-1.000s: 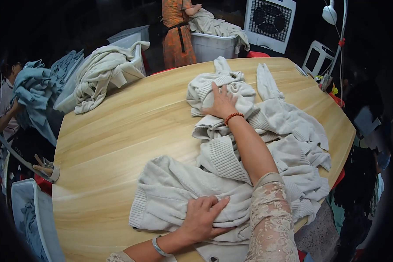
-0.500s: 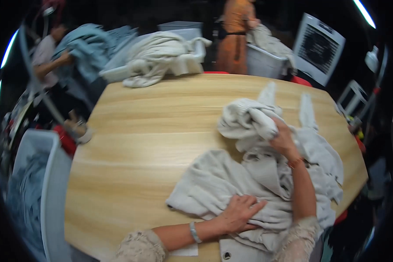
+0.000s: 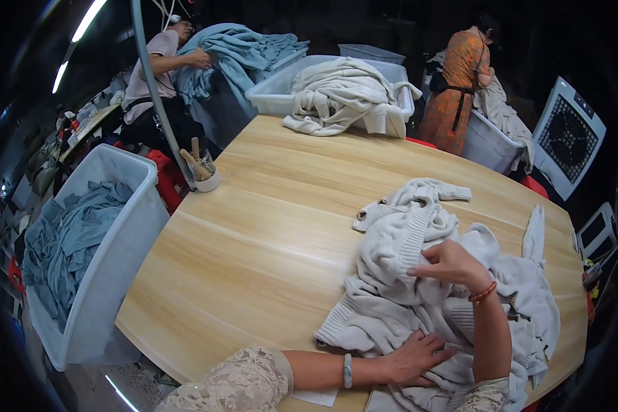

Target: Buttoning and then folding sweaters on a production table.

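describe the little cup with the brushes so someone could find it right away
Start at the big oval wooden table and follow its left edge to the grey pole. The small white cup sits there, holding wooden-handled tools. It is the only hard, upright thing on a table otherwise carrying cream knitwear.

The person's right hand [image 3: 452,264] grips a bunched fold of a cream ribbed knit garment [image 3: 405,240] lying on the round light wooden table [image 3: 268,226]. The left hand [image 3: 419,357] presses flat on the same knit near the table's edge. A white plastic bin [image 3: 117,268] holding blue-grey cloth [image 3: 69,240] stands left of the table.
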